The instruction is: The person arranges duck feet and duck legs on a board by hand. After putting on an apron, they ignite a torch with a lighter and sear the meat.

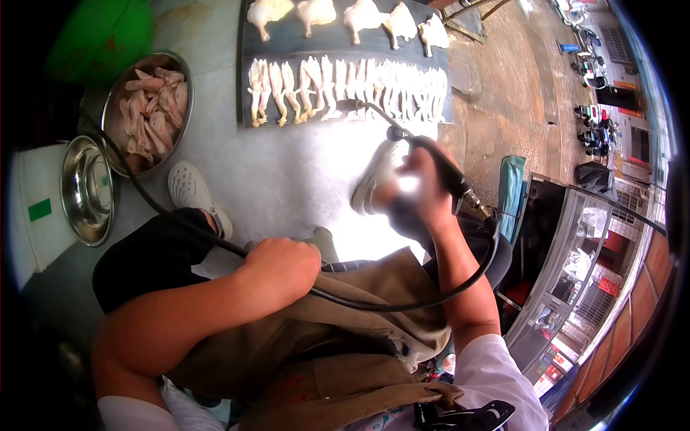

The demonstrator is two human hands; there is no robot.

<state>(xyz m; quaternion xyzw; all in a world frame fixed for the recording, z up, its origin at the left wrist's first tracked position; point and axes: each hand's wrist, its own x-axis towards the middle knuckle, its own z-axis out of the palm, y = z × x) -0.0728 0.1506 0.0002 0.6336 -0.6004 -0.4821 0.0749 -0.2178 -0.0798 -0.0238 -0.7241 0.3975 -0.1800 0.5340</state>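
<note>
My right hand [429, 183] is closed around the handle of a gas torch [442, 167]. Its thin metal neck reaches toward the board, with the nozzle at the near edge of a row of pale, slim poultry pieces [336, 82]. Beyond that row lie several poultry legs [361, 16], all on a dark board [295, 44]. A black hose [402, 307] loops from the torch across my lap to the left. My left hand [282, 269] is in a fist over the hose, its fingertips hidden. No flame can be made out.
A metal basin [188, 108] of raw poultry pieces stands at left, with an empty steel bowl [88, 190] nearer me. A green container [100, 36] is behind. My shoes [198, 190] rest on the pale floor. A metal-framed cabinet [568, 258] stands at right; motorbikes [600, 129] are farther off.
</note>
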